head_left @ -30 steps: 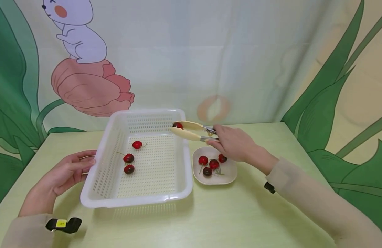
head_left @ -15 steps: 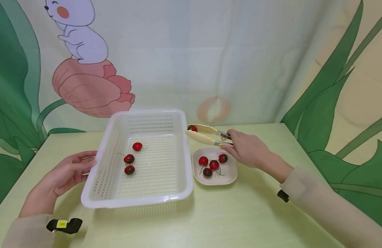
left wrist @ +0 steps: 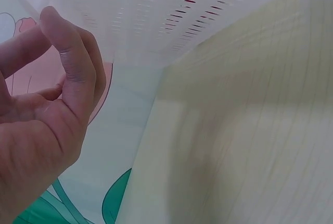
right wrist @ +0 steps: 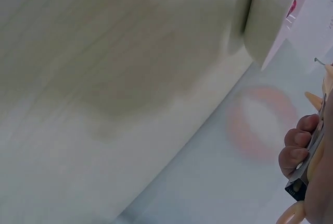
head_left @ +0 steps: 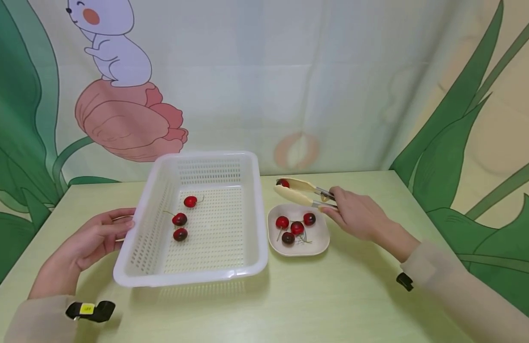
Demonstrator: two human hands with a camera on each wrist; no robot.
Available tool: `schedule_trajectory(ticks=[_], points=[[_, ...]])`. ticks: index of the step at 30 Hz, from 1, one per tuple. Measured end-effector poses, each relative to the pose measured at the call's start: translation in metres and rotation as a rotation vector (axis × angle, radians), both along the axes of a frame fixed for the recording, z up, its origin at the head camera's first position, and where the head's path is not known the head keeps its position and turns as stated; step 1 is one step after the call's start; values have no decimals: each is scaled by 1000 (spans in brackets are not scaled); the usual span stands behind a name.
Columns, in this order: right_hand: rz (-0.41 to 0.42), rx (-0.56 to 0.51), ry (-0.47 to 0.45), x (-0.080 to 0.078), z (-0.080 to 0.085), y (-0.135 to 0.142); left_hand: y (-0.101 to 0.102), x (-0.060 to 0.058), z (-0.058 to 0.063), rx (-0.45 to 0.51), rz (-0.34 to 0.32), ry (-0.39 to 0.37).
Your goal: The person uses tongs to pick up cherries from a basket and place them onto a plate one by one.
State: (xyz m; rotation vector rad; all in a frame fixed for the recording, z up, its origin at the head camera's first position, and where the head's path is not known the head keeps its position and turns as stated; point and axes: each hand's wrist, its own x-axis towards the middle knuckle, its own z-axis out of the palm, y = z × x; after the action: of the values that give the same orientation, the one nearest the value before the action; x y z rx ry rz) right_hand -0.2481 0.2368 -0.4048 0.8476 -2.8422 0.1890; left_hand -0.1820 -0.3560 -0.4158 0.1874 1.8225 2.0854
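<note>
My right hand (head_left: pixel 354 212) grips a pair of tongs (head_left: pixel 305 193) with cream tips and metal arms. A dark red cherry (head_left: pixel 283 183) is caught between those tips, above the far side of a small pale dish (head_left: pixel 320 245). Several cherries with stems lie in this dish, one of them a red cherry (head_left: pixel 297 227). My left hand (head_left: pixel 99 236) holds the left rim of a white perforated basket (head_left: pixel 260 238), its fingers curled in the left wrist view. Three cherries sit towards the basket's left side, including a bright red cherry (head_left: pixel 190 201).
The dish stands just right of the basket on a pale green table (head_left: pixel 333 300). Behind the table hangs a printed curtain (head_left: pixel 354 95) with leaves and a cartoon animal. Black wrist straps (head_left: pixel 90 310) show at the sleeves.
My right hand has drawn the tongs and their cherry rightwards and slightly nearer, from over the basket's right rim to behind the dish. The left hand keeps its place on the basket.
</note>
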Motion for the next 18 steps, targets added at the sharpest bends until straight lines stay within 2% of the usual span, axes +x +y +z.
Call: schedule_trajectory(ticks=[11,18], points=[[9,82,-42,5,-13,7,0,1,1,-20,10,10],[2,115,-49,6,-19,8,1,1,0,-1,2,8]])
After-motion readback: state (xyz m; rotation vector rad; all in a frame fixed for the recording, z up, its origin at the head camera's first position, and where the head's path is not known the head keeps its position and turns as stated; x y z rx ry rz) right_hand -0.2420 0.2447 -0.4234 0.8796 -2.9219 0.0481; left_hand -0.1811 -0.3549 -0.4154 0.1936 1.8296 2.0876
